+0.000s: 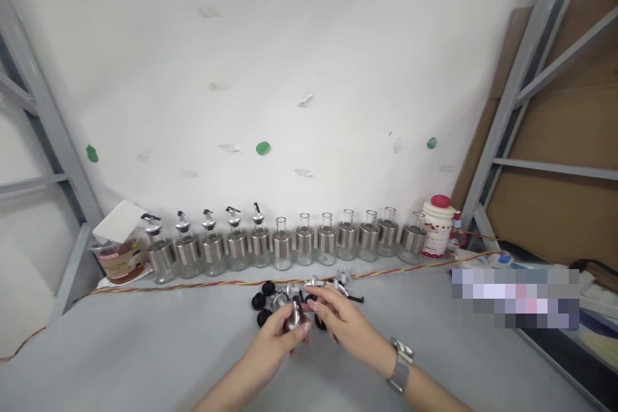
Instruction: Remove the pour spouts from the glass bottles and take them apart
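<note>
Low over the grey table, my left hand (pixel 277 335) pinches a bottle pourer (pixel 296 313) with a silver body and a black spout lever. Close beside it, my right hand (pixel 345 322) reaches over a small heap of loose pourers (pixel 280 299), its fingers stretched out and apart; a wristwatch is on that wrist. Black stopper ends (pixel 259 300) show at the heap's left side, while my right hand hides part of the rest. Behind stands a row of glass bottles with steel sleeves: several on the left carry pourers (pixel 208 219), and several to the right have bare necks (pixel 327 238).
A twisted red and yellow wire (pixel 226 282) runs across the table before the bottles. A labelled tub (pixel 120 262) stands at the left end, a white jar with a red lid (pixel 437 228) at the right. Grey metal posts (pixel 506 103) flank the white wall.
</note>
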`<state>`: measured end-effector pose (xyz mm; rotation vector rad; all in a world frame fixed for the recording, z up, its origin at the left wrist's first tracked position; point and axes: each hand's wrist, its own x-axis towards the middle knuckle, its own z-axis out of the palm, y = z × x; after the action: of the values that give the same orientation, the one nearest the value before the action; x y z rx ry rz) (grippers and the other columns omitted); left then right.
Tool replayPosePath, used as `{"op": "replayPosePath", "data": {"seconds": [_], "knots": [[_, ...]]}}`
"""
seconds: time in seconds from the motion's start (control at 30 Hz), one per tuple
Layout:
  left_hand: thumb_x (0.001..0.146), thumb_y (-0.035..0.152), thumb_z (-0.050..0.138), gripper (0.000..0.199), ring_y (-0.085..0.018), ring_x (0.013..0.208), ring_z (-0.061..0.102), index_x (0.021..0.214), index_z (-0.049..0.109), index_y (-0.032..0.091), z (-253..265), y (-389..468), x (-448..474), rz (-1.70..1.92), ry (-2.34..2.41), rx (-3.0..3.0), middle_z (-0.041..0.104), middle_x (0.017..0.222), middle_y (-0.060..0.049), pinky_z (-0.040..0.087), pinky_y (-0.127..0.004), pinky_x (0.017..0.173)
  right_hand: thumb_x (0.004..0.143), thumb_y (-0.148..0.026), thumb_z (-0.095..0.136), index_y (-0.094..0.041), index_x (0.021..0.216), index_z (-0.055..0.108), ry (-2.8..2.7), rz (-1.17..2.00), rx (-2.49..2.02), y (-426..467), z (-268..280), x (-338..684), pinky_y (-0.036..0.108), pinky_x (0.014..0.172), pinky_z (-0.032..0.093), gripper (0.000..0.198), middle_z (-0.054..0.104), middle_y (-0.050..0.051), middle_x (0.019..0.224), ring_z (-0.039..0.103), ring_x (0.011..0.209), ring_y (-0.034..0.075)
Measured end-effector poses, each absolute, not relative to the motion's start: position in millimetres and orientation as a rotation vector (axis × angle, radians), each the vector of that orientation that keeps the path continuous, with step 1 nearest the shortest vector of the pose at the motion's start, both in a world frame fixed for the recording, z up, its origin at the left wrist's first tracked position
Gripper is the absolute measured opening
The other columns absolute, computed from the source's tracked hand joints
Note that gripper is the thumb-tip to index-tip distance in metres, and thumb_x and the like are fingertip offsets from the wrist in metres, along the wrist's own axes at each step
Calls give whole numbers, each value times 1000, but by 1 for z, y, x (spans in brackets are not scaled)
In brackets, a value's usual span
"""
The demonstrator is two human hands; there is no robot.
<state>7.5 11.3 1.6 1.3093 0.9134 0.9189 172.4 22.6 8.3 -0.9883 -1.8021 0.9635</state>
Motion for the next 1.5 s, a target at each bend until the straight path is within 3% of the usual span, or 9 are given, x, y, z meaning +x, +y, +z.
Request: {"op": "replayPosePath", "data": {"seconds": [0.2,0.43,0.57,0.67,0.87,0.97,1.1,1.23,1.5], "knots": [[67,50,59,50,-6,46,31,107,49,21,2,10,8,931,999,1196,42,62,6,21,-20,47,80,-54,40,-19,96,57,-1557,1205,-1038,27,2,170,20,34,29,42,44,-4,53,35,35,7],[76,42,49,53,-10,53,41,123,34,22,-9,-1,7,1040,1219,1593,49,85,-1,36,-24,60,80,-53,41,-19,94,52,-1416,1191,-1016,24,1,167,19,35,28,38,42,-6,54,36,36,7],[71,33,59,68,-18,79,51,130,28,20,-10,-3,7,1035,1208,1691,50,97,-7,37,-28,78,84,-46,39,-21,89,51,-1634,1064,-1069,17,4,168,21,43,32,28,46,-4,58,41,45,10],[76,28,53,60,-23,105,44,131,29,18,-8,-4,6,1080,1132,1727,49,113,-11,27,-31,94,83,-41,44,-22,81,49,-1857,838,-1106,10,8,168,23,53,34,20,51,-2,64,46,58,13],[74,23,55,61,-23,119,35,130,30,21,-5,-6,8,1038,1056,1625,40,129,-9,22,-31,99,87,-36,37,-23,87,50,-2071,644,-1140,5,11,171,24,54,34,19,54,-1,67,48,58,14],[69,22,61,72,-24,105,47,130,24,18,-9,-2,11,1065,1051,1505,47,118,-12,35,-32,89,86,-38,40,-24,106,49,-2116,606,-1141,6,12,173,24,56,36,26,56,0,72,50,61,15],[55,20,72,94,-15,69,56,130,14,18,-18,2,13,1020,960,1436,52,90,-4,44,-29,66,84,-40,45,-25,125,36,-2229,511,-1068,4,14,173,24,59,39,45,55,3,82,52,67,16],[45,21,78,108,-11,61,54,129,10,20,-21,-1,14,895,934,1367,50,90,-3,44,-27,57,83,-42,44,-25,130,29,-2297,361,-1036,1,8,173,26,62,42,52,54,4,84,53,69,16],[50,19,75,97,-7,56,48,127,16,19,-23,0,13,903,867,1435,51,79,2,42,-22,54,82,-48,43,-19,127,37,-2363,10,-930,4,0,176,29,65,45,54,57,8,89,56,75,19]]}}
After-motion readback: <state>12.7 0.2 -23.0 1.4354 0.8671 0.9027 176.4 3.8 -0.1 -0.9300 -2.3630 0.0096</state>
